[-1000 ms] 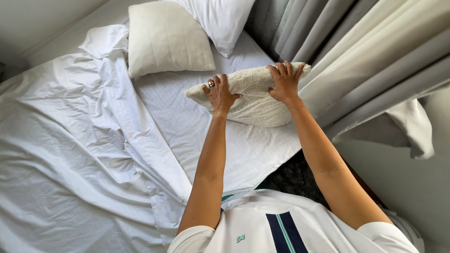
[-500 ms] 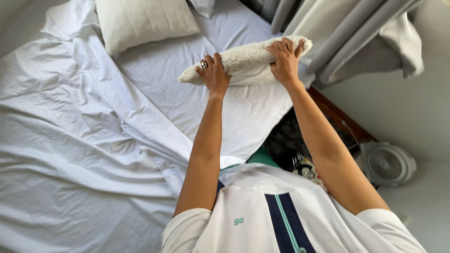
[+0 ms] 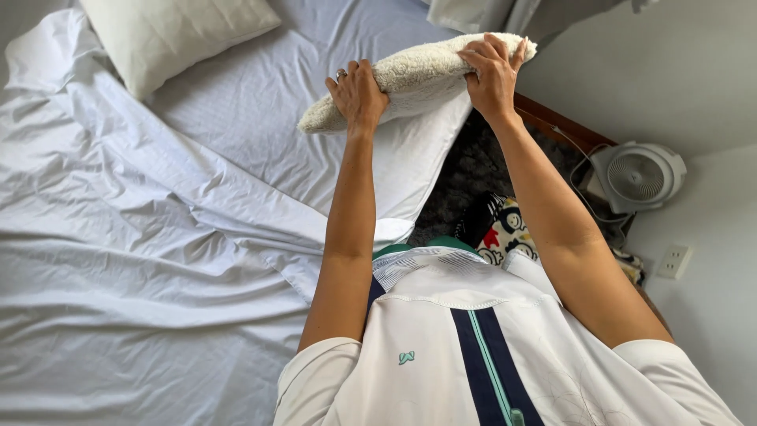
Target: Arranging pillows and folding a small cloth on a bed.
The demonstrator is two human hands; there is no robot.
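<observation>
A cream fluffy cushion (image 3: 414,75) is lifted clear of the bed, held edge-on between both my hands. My left hand (image 3: 357,95), with a ring on one finger, grips its near left end. My right hand (image 3: 493,75) grips its right end, near the bed's right edge. Below the cushion lies the white sheet (image 3: 260,142) of the bed.
A white pillow (image 3: 169,31) lies at the head of the bed, upper left. Rumpled white bedding (image 3: 118,276) covers the left. Right of the bed are a dark shaggy rug (image 3: 473,170), a small white fan (image 3: 639,177), a cable and a wall socket (image 3: 676,260).
The cushion has risen off the bed in both hands and swung toward the bed's right edge. The view has tilted away from the curtains, so the fan and floor show more.
</observation>
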